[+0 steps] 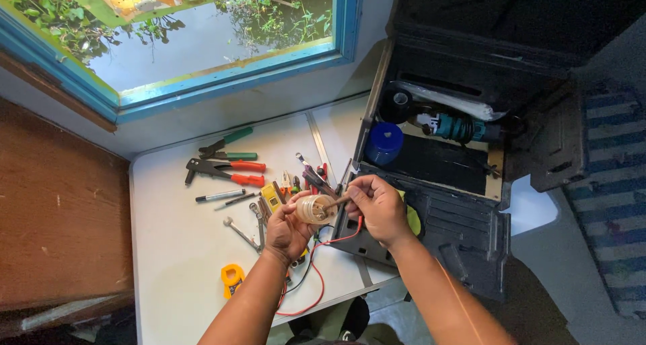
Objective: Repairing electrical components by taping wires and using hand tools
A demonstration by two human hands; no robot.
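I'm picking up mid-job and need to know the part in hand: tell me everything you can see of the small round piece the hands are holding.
The round piece is a small, pale, translucent-looking cylinder, apparently plastic, tilted with its open face toward the right hand. The left hand cups it from below and behind, above the white table. The right hand pokes a thin, stick-like tool into that face. Small dark points show inside; finer detail is too small to tell.
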